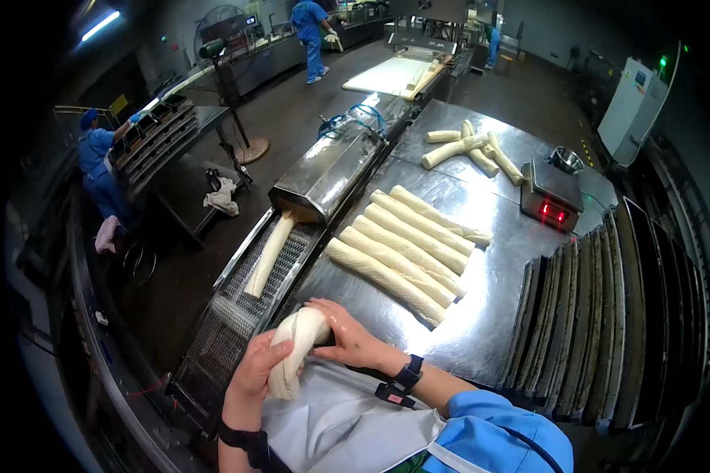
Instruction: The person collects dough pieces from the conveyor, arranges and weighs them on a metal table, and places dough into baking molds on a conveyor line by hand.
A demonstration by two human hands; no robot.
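Note:
A thick, pale dough roll, bent and twisted, is held up in front of my apron at the near edge of the table. My left hand wraps round its lower left side, thumb across the front. Around its upper right end curls my right hand, with some of its fingers behind the dough. Several long dough rolls lie side by side on the metal table just ahead. Another dough roll rests on the mesh conveyor to the left, below a metal housing.
Shorter dough pieces are heaped at the table's far side. Close by stand a scale with a red display and a metal bowl. Stacked baking pans line the right side. Co-workers in blue work farther off.

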